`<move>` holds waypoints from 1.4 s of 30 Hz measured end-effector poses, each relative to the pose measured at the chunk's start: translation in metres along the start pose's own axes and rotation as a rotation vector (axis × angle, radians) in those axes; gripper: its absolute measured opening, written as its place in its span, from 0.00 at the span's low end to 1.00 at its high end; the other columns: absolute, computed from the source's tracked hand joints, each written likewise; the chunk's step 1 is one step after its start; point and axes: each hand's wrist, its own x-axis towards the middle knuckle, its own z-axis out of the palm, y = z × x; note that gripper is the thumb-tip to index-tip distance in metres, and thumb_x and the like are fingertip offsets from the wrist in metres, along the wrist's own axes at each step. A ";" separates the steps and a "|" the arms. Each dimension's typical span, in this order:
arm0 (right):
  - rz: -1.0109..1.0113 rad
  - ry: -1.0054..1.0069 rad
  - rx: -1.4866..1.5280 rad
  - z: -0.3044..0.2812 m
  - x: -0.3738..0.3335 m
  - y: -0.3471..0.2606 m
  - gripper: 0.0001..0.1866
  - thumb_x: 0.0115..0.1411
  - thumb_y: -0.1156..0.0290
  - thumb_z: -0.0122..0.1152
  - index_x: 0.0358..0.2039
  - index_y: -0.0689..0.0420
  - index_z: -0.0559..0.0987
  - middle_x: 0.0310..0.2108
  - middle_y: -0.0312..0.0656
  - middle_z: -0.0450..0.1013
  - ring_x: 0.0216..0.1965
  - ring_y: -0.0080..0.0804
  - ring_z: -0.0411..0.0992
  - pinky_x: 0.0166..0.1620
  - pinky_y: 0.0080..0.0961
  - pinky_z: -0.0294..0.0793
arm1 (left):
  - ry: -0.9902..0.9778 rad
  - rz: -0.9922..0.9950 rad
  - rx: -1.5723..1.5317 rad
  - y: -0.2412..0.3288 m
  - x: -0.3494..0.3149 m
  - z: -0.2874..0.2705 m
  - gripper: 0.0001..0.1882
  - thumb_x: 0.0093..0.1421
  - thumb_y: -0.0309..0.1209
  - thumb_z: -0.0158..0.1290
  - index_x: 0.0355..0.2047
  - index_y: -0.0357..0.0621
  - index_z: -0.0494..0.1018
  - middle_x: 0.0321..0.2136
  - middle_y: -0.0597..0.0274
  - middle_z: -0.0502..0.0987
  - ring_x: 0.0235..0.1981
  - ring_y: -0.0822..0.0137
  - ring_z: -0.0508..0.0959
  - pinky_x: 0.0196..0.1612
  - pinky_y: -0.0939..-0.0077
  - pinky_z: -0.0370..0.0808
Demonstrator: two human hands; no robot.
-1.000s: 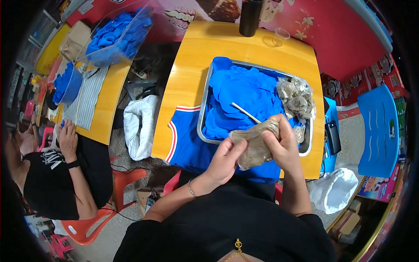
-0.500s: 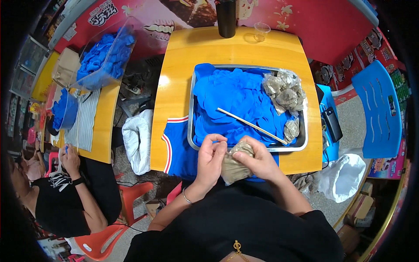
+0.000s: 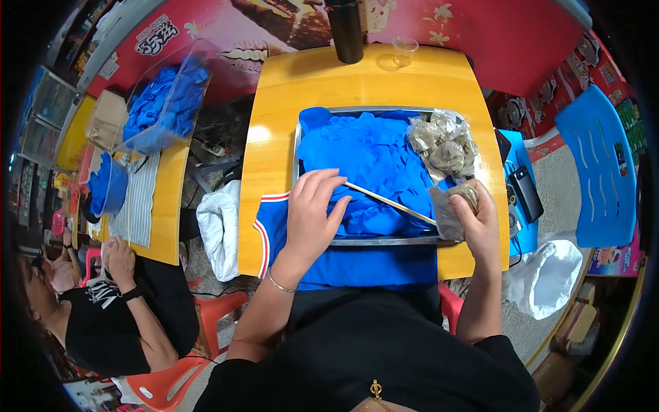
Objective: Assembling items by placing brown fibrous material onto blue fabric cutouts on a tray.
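Observation:
My right hand (image 3: 478,221) is closed round a small clear plastic bag with tan contents (image 3: 452,221), over the front right corner of a metal tray (image 3: 395,241). Above the tray's left front part is my left hand (image 3: 310,213), fingers stretched and thumb apart, with nothing in it. Its fingertips come close to the upper end of a thin pale stick (image 3: 390,201); whether they touch cannot be made out. Under the stick lies a heap of flat blue fabric pieces (image 3: 371,147). Several more tan-filled plastic bags (image 3: 445,145) are piled at the tray's back right.
The tray stands on a yellow table (image 3: 288,89) with a black tumbler (image 3: 344,34) and clear cup (image 3: 404,51) at the back. Blue cloth (image 3: 371,266) hangs off the front edge. A person (image 3: 117,309) sits left, by another table. A blue chair (image 3: 596,165) is right.
My right hand has carried the plastic bag right and forward, to the tray's corner. My left hand has come away from the bag, moved left and forward, and opened.

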 end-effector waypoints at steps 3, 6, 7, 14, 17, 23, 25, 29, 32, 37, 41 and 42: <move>-0.021 0.021 -0.035 -0.006 -0.001 -0.002 0.08 0.54 0.70 0.57 0.29 0.60 0.70 0.23 0.32 0.67 0.26 0.17 0.64 0.30 0.16 0.64 | -0.067 0.069 0.150 0.003 0.006 0.010 0.17 0.47 0.28 0.58 0.39 0.42 0.72 0.41 0.55 0.72 0.47 0.56 0.69 0.52 0.61 0.63; -0.004 0.043 0.007 -0.011 -0.002 -0.004 0.07 0.55 0.71 0.56 0.29 0.60 0.70 0.23 0.31 0.67 0.26 0.16 0.64 0.30 0.15 0.63 | -0.162 0.133 0.225 0.005 0.010 0.020 0.18 0.45 0.29 0.59 0.39 0.45 0.73 0.43 0.56 0.70 0.49 0.56 0.68 0.54 0.56 0.60; -0.027 0.086 0.007 -0.014 -0.002 -0.004 0.06 0.55 0.72 0.56 0.29 0.59 0.70 0.23 0.31 0.67 0.26 0.15 0.64 0.30 0.14 0.63 | -0.151 0.145 0.226 0.005 0.008 0.025 0.16 0.45 0.29 0.59 0.37 0.46 0.74 0.42 0.58 0.70 0.49 0.57 0.68 0.55 0.55 0.58; -0.060 0.194 -0.014 -0.041 0.001 -0.001 0.05 0.57 0.73 0.53 0.33 0.60 0.71 0.26 0.30 0.67 0.28 0.14 0.64 0.32 0.13 0.63 | -0.215 0.208 0.262 0.001 0.014 0.031 0.11 0.46 0.28 0.58 0.32 0.46 0.73 0.39 0.59 0.71 0.48 0.59 0.69 0.56 0.54 0.56; -0.054 0.210 0.046 -0.044 0.000 0.000 0.06 0.57 0.73 0.54 0.34 0.60 0.71 0.28 0.31 0.69 0.29 0.14 0.65 0.34 0.13 0.64 | -0.232 0.247 0.252 0.004 0.024 0.032 0.10 0.45 0.27 0.58 0.31 0.44 0.72 0.37 0.59 0.72 0.47 0.60 0.70 0.56 0.53 0.57; -0.060 0.170 0.002 -0.035 -0.001 0.000 0.05 0.58 0.73 0.54 0.32 0.60 0.70 0.26 0.31 0.68 0.28 0.14 0.64 0.33 0.13 0.63 | -0.028 0.276 0.114 0.026 0.041 0.029 0.09 0.46 0.30 0.58 0.28 0.45 0.71 0.31 0.61 0.71 0.36 0.62 0.71 0.41 0.66 0.66; -0.050 0.157 0.008 -0.030 -0.001 -0.003 0.05 0.58 0.73 0.54 0.32 0.59 0.70 0.26 0.31 0.67 0.27 0.14 0.64 0.32 0.13 0.63 | -0.348 0.215 0.113 0.026 0.029 0.025 0.10 0.45 0.31 0.59 0.29 0.44 0.73 0.29 0.62 0.72 0.33 0.61 0.71 0.35 0.69 0.65; -0.003 0.058 0.054 -0.026 -0.002 -0.003 0.05 0.57 0.72 0.54 0.31 0.59 0.70 0.25 0.31 0.67 0.26 0.14 0.63 0.30 0.13 0.63 | -0.422 0.196 0.264 0.022 0.010 0.033 0.13 0.42 0.33 0.60 0.29 0.45 0.73 0.25 0.62 0.69 0.30 0.62 0.69 0.33 0.69 0.64; 0.021 0.002 0.081 -0.015 -0.003 -0.002 0.06 0.57 0.71 0.55 0.31 0.59 0.70 0.24 0.31 0.67 0.26 0.15 0.63 0.29 0.13 0.63 | -0.415 0.174 0.250 0.020 0.004 0.040 0.11 0.43 0.32 0.59 0.28 0.45 0.73 0.26 0.62 0.69 0.30 0.62 0.69 0.33 0.69 0.64; -0.044 -0.109 -0.018 0.008 -0.005 -0.009 0.07 0.54 0.71 0.57 0.28 0.61 0.71 0.22 0.33 0.68 0.24 0.18 0.64 0.28 0.18 0.64 | -0.329 0.115 0.087 0.019 0.001 0.034 0.06 0.47 0.26 0.56 0.27 0.43 0.71 0.25 0.60 0.71 0.30 0.61 0.71 0.34 0.68 0.66; -0.119 -0.202 -0.092 0.019 -0.009 -0.017 0.07 0.55 0.70 0.57 0.28 0.60 0.71 0.18 0.33 0.67 0.21 0.17 0.65 0.25 0.17 0.63 | -0.155 -0.156 -0.197 0.019 -0.011 -0.003 0.04 0.51 0.23 0.51 0.26 0.40 0.67 0.24 0.55 0.73 0.28 0.56 0.74 0.31 0.64 0.68; -0.120 -0.214 -0.090 0.022 -0.010 -0.020 0.07 0.55 0.70 0.57 0.28 0.60 0.71 0.18 0.33 0.67 0.21 0.17 0.65 0.25 0.17 0.63 | -0.096 -0.226 -0.234 0.015 -0.017 -0.014 0.03 0.53 0.22 0.50 0.27 0.38 0.67 0.24 0.54 0.72 0.26 0.55 0.74 0.29 0.66 0.69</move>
